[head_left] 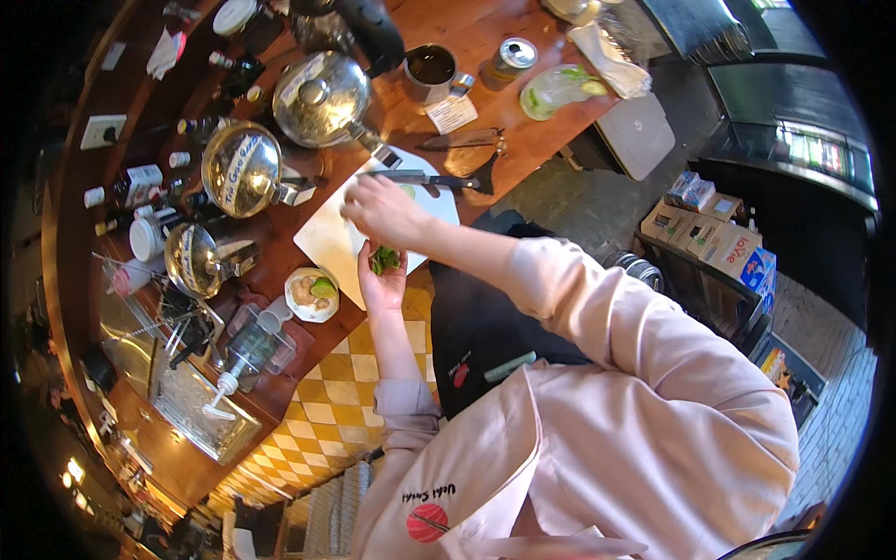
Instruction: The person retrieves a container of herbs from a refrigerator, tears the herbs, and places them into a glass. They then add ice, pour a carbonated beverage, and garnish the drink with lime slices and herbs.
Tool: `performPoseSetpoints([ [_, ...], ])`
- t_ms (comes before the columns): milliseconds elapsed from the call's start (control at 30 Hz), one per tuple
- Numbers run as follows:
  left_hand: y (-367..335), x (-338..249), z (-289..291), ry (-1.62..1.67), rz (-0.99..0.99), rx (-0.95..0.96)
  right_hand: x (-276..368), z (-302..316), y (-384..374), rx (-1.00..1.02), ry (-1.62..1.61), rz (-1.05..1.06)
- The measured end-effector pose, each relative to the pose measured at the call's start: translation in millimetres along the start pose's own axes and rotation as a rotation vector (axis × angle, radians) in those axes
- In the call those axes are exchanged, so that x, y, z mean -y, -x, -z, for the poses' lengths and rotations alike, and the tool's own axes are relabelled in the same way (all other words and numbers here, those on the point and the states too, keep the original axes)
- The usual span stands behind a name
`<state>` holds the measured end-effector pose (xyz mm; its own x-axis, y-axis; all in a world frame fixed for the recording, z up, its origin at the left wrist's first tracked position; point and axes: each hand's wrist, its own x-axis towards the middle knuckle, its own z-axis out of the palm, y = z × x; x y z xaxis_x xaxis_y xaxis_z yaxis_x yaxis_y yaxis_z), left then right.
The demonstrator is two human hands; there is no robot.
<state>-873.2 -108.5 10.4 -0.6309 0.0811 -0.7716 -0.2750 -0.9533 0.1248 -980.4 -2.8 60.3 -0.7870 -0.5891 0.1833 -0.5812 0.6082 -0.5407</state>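
My left hand is cupped around a small bunch of green leaves at the near edge of a white cutting board. Just beyond it, my right hand is over the board with its fingers bent together and pointing down. Whatever may be between those fingertips is hidden. A knife lies across the board's far side, its dark handle to the right. Partly behind my right hand is a pale green lime piece. A white bowl left of my left hand holds a lime wedge and pale brown pieces.
Metal kettles with long handles line the counter's left. A dark-filled metal cup, a can and a glass with green pieces stand at the back. A pump bottle is near the sink tray; cartons are at right.
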Motion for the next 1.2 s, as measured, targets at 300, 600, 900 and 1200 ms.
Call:
performPoseSetpoints([
  [300,30.5,167.1,-147.3,-0.560,-0.341,0.043,-19.2,103.7,134.6,-0.737,-1.072,-0.759],
  [600,16.7,320.3,-236.9,-1.890,-1.214,0.827,-163.4,183.3,226.3,-1.089,-2.604,-0.246],
  [900,-25.6,472.1,-303.0,-2.405,-1.133,1.072,-286.8,231.5,323.7,-1.445,-2.836,-0.373],
  [1200,-130.3,477.6,-378.3,-2.815,-1.241,0.583,-507.7,211.6,490.7,-1.923,-2.149,-1.659],
])
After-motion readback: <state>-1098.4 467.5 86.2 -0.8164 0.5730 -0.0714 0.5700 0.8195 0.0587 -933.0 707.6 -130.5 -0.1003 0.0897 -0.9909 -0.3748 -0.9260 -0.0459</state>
